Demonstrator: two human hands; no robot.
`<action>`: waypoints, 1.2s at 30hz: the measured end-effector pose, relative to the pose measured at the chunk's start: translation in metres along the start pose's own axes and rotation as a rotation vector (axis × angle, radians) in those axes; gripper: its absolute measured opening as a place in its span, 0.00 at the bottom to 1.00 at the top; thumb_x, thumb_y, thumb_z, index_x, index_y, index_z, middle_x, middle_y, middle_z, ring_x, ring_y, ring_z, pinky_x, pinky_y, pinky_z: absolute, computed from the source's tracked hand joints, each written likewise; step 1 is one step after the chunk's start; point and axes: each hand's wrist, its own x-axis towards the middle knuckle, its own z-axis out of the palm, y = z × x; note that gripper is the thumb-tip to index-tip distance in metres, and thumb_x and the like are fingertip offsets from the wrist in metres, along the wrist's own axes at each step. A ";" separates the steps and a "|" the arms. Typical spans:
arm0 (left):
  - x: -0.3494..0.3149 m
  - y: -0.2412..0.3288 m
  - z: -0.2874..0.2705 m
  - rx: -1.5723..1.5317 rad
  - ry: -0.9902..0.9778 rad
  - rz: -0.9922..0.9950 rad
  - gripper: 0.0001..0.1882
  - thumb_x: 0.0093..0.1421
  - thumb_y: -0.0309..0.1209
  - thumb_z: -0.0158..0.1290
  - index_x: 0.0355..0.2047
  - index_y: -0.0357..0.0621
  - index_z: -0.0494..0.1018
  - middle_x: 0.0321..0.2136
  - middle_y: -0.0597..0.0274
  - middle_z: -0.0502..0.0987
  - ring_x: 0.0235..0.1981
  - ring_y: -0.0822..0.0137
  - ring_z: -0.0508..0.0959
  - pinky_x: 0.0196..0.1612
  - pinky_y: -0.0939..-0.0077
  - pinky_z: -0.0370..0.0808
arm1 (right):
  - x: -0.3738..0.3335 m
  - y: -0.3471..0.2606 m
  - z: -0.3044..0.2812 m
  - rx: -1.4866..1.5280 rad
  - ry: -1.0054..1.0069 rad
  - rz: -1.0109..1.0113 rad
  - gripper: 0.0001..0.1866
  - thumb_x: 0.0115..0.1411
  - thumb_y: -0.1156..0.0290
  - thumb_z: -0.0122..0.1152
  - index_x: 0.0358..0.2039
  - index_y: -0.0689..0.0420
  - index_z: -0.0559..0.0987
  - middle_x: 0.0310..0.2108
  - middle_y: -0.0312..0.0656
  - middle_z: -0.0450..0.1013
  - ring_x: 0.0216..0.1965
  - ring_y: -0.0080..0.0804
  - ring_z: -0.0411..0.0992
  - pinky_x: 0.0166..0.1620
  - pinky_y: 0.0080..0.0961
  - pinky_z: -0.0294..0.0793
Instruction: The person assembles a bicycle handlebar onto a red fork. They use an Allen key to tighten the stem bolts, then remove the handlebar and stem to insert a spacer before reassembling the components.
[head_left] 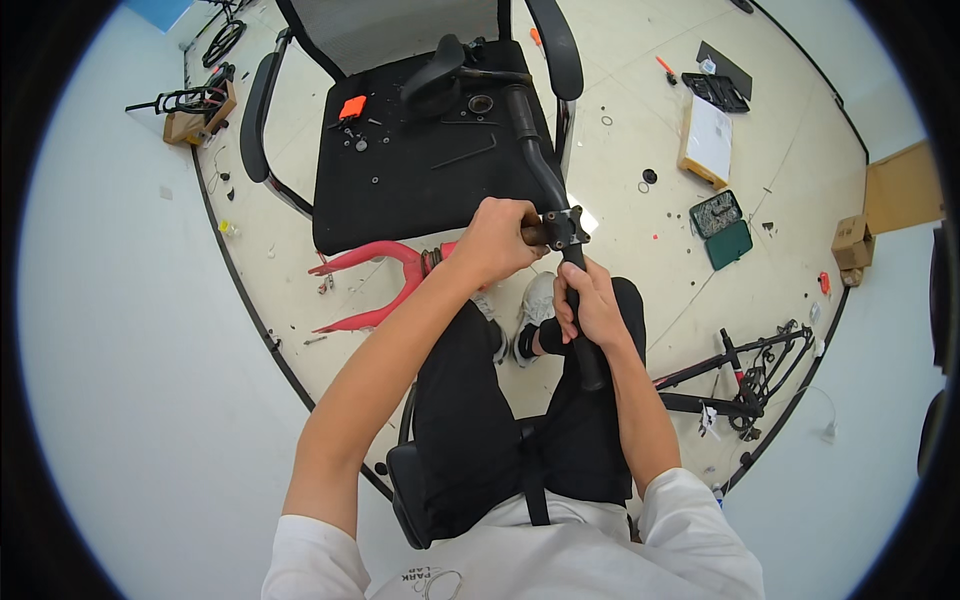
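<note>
A black bicycle handlebar (545,178) stretches from above the office chair's seat down over my right thigh. Around its middle sits the stem (568,228), its faceplate bolts showing at the corners. My left hand (497,238) is closed round the body of the stem, to the left of the bar; its fingertips are partly hidden. Just below the clamp, my right hand (592,305) wraps the lower part of the bar. On the black chair seat (400,190) lie a saddle (435,82), a hex key (465,153), small screws and an orange piece (352,107).
A pink fork (400,268) lies below the chair's front edge. Right of my legs is a bicycle frame (740,385). An open green case (728,243), a white box (706,140) and a black tool case (715,92) stand on the floor at right. Cardboard boxes (852,243) line the wall.
</note>
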 end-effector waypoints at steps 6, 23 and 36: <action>-0.003 0.011 0.001 -0.032 -0.008 -0.084 0.20 0.39 0.30 0.70 0.31 0.30 0.77 0.24 0.48 0.79 0.24 0.59 0.80 0.33 0.72 0.75 | 0.001 -0.007 -0.014 0.013 -0.082 0.051 0.14 0.68 0.63 0.43 0.30 0.59 0.63 0.12 0.36 0.61 0.07 0.22 0.58 0.11 0.20 0.63; -0.021 0.016 0.000 -0.058 0.058 -0.034 0.25 0.40 0.26 0.69 0.41 0.35 0.75 0.27 0.49 0.81 0.27 0.59 0.81 0.35 0.74 0.75 | 0.023 -0.013 -0.042 -0.247 0.016 -0.205 0.23 0.58 0.57 0.56 0.47 0.60 0.71 0.40 0.40 0.65 0.36 0.26 0.70 0.33 0.21 0.77; -0.014 0.008 0.006 -0.124 0.094 0.026 0.30 0.40 0.24 0.67 0.44 0.40 0.65 0.32 0.48 0.81 0.35 0.49 0.81 0.37 0.65 0.76 | 0.049 -0.007 -0.022 0.070 -0.121 -0.044 0.28 0.45 0.71 0.70 0.48 0.63 0.71 0.40 0.42 0.71 0.40 0.31 0.73 0.42 0.29 0.78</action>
